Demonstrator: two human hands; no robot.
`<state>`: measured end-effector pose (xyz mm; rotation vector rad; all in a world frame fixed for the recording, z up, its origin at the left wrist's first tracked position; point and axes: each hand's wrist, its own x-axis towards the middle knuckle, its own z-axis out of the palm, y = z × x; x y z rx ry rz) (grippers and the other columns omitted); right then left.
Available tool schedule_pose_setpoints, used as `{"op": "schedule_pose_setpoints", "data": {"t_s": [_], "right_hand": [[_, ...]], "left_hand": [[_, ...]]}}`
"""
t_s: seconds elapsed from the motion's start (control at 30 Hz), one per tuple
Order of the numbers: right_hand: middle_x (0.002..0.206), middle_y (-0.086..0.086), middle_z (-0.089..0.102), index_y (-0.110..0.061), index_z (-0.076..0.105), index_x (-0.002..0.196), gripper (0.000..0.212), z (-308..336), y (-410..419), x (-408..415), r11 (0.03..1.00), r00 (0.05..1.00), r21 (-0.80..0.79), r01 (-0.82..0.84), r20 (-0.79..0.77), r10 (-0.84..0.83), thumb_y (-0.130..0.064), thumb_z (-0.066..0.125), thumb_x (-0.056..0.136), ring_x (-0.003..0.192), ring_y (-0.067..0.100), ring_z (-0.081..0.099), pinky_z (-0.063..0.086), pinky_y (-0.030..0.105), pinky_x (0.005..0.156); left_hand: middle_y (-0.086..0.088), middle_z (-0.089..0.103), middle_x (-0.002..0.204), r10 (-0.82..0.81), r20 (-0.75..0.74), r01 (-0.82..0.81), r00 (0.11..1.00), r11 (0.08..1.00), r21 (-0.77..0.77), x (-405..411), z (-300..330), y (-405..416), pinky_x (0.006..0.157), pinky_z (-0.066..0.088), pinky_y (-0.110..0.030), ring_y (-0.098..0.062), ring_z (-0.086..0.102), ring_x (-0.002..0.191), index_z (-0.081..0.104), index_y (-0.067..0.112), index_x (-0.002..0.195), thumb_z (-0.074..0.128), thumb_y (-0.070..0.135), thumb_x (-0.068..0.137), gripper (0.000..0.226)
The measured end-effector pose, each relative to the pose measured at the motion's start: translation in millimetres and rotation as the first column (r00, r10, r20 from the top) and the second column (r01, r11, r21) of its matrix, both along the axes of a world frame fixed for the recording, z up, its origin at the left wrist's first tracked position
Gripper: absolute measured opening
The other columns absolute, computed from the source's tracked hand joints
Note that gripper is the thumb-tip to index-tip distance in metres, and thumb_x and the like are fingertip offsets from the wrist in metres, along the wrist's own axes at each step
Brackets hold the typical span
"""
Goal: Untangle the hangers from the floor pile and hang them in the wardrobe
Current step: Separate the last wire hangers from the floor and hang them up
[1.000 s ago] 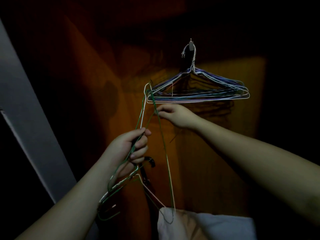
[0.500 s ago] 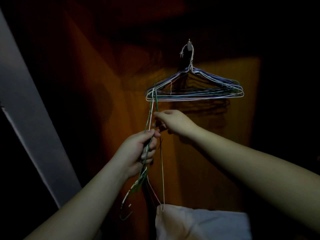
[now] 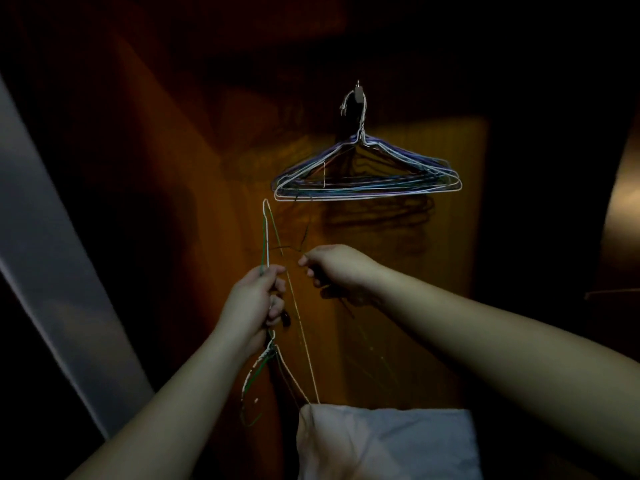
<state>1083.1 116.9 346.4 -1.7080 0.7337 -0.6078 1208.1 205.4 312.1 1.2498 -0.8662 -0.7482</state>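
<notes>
Below the hung hangers (image 3: 367,174), left hand (image 3: 254,303) is gripping upright wire hangers (image 3: 266,233); right hand (image 3: 337,268) is pinching a dark strand just beside.

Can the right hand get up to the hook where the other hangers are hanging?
Probably yes. The right hand sits below the hung hangers, with nothing seen between it and the hook. But it seems to be pinching a dark wire now.

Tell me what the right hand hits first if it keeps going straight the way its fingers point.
The right hand points left, so it would probably first meet the wire hangers that the left hand grips. Depth between them is hard to judge in this dark view.
</notes>
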Motion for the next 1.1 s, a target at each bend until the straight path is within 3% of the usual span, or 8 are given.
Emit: {"op": "schedule_pose_setpoints", "data": {"t_s": [0.23, 0.3, 0.37, 0.4, 0.5, 0.67, 0.97, 1.1], "right_hand": [[0.076, -0.003, 0.060, -0.021, 0.058, 0.121, 0.033, -2.6, -21.1, -26.6, 0.908, 0.974, -0.406, 0.105, -0.143, -0.176, -0.043, 0.047, 0.100, 0.049, -0.003, 0.052, 0.036, 0.012, 0.043], [0.108, 0.002, 0.069, -0.017, 0.057, 0.132, 0.043, 0.5, -30.2, -38.6, 0.876, 0.967, -0.458, 0.153, -0.113, -0.228, -0.044, 0.045, 0.100, 0.086, -0.005, 0.061, 0.040, 0.012, 0.068], [0.130, 0.003, 0.062, -0.015, 0.058, 0.133, 0.044, 4.2, -40.6, -49.8, 0.850, 0.955, -0.483, 0.212, -0.083, -0.285, -0.042, 0.045, 0.101, 0.116, 0.012, 0.056, 0.035, 0.016, 0.083], [0.126, 0.003, 0.063, -0.016, 0.060, 0.130, 0.042, 6.2, -45.8, -54.2, 0.842, 0.950, -0.490, 0.226, -0.080, -0.302, -0.041, 0.045, 0.101, 0.113, 0.012, 0.058, 0.036, 0.016, 0.083], [0.081, -0.005, 0.066, -0.024, 0.069, 0.103, 0.031, 12.9, -63.7, -67.8, 0.833, 0.946, -0.492, 0.253, -0.057, -0.320, -0.041, 0.043, 0.102, 0.063, -0.005, 0.059, 0.041, 0.014, 0.060], [0.098, 0.011, 0.071, -0.020, 0.072, 0.096, 0.049, 30.0, -95.1, -92.8, 0.755, 0.902, -0.532, 0.383, 0.037, -0.431, -0.050, 0.034, 0.102, 0.093, 0.029, 0.065, 0.048, 0.040, 0.087], [0.081, 0.007, 0.061, -0.016, 0.069, 0.095, 0.046, 76.0, -150.9, -106.4, 0.681, 0.856, -0.577, 0.451, 0.061, -0.514, -0.039, 0.031, 0.105, 0.072, 0.021, 0.053, 0.036, 0.032, 0.061], [0.085, 0.011, 0.060, -0.009, 0.069, 0.102, 0.047, 102.9, -173.0, -100.7, 0.667, 0.865, -0.613, 0.422, 0.054, -0.498, -0.036, 0.030, 0.106, 0.069, 0.017, 0.050, 0.035, 0.032, 0.061]], "left_hand": [[-0.001, 0.046, 0.068, 0.046, -0.069, -0.047, 0.997, 0.999, -0.019, 14.0, -3.2, 4.1, 0.033, 0.020, -0.015, -0.006, 0.032, 0.034, 0.056, 0.010, 0.101, 0.040, 0.018, 0.104, 0.018], [-0.001, 0.046, 0.068, 0.074, -0.070, -0.075, 0.995, 0.997, -0.020, 16.3, -2.4, 4.4, 0.033, 0.020, -0.015, -0.005, 0.032, 0.034, 0.055, 0.011, 0.101, 0.039, 0.018, 0.104, 0.018], [-0.001, 0.045, 0.067, 0.110, -0.065, -0.111, 0.992, 0.994, -0.022, 17.1, -1.3, 3.6, 0.034, 0.020, -0.015, -0.005, 0.032, 0.033, 0.054, 0.011, 0.101, 0.038, 0.017, 0.104, 0.017], [-0.001, 0.044, 0.068, 0.126, -0.062, -0.127, 0.990, 0.992, -0.025, 17.2, -0.6, 2.9, 0.034, 0.019, -0.015, -0.005, 0.032, 0.033, 0.053, 0.011, 0.100, 0.038, 0.016, 0.104, 0.017], [-0.001, 0.044, 0.068, 0.159, -0.055, -0.160, 0.986, 0.987, -0.024, 19.2, 1.8, -1.2, 0.034, 0.020, -0.015, -0.005, 0.032, 0.033, 0.054, 0.013, 0.098, 0.038, 0.015, 0.104, 0.017], [0.000, 0.044, 0.069, 0.187, -0.038, -0.188, 0.982, 0.982, -0.021, 21.7, 12.9, -12.9, 0.036, 0.021, -0.015, -0.006, 0.032, 0.036, 0.053, 0.015, 0.096, 0.036, 0.015, 0.103, 0.018], [0.002, 0.043, 0.067, 0.165, -0.163, -0.177, 0.973, 0.982, -0.060, 10.9, 50.4, -48.0, 0.035, 0.018, -0.010, -0.004, 0.030, 0.033, 0.054, 0.017, 0.094, 0.038, 0.017, 0.102, 0.018], [0.002, 0.039, 0.066, 0.126, -0.252, -0.156, 0.960, 0.983, -0.102, 5.2, 72.3, -60.0, 0.032, 0.016, -0.009, -0.004, 0.028, 0.030, 0.052, 0.015, 0.094, 0.037, 0.014, 0.101, 0.016]]}}
